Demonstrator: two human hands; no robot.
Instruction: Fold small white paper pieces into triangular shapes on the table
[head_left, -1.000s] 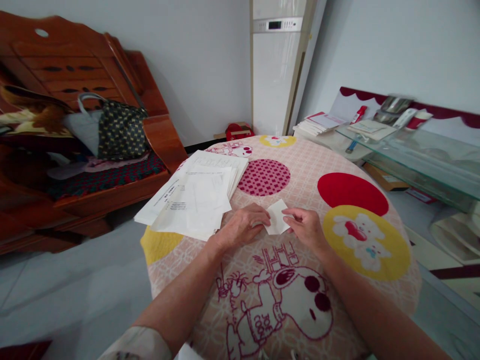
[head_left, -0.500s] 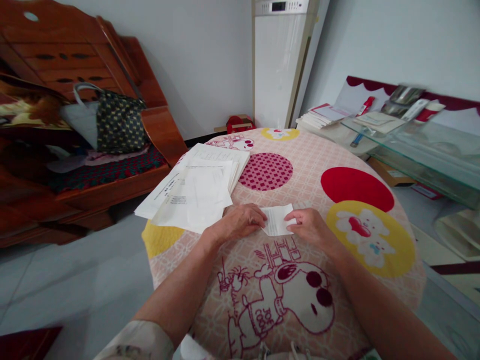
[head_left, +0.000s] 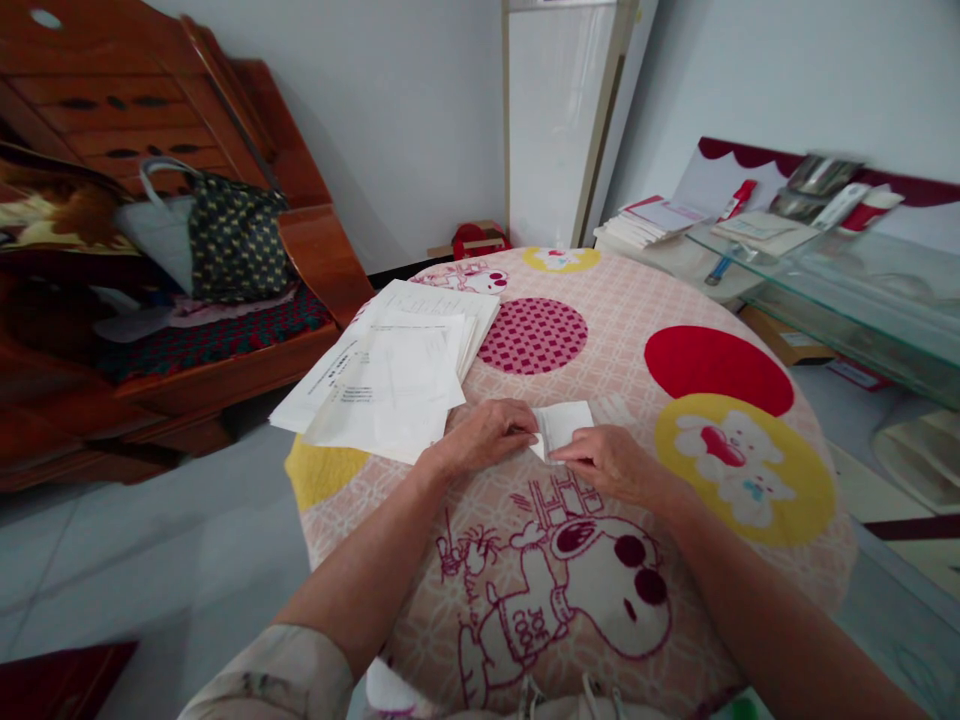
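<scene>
A small piece of white paper [head_left: 568, 419] lies over the patterned tablecloth, with a fold along its left part. My left hand [head_left: 491, 432] pinches the paper's left end, where a small flap sticks out by the fingertips. My right hand [head_left: 611, 460] has its fingers closed at the paper's lower edge, near the fold; whether they grip it or press on it is hard to tell. Left of my hands a stack of printed sheets [head_left: 397, 370] rests on the table.
The round table wears a pink cloth [head_left: 615, 300] with cartoon figures. To the right stands a glass shelf [head_left: 847, 290] holding papers and metal bowls [head_left: 821, 180]. A wooden bench [head_left: 247, 350] with a dark patterned bag [head_left: 236, 240] is at the left. A white cabinet [head_left: 559, 120] stands behind.
My right hand has moved left and down along the paper, from its right edge to its lower edge. The paper's left part now shows a fold. The camera view has tilted slightly down.
</scene>
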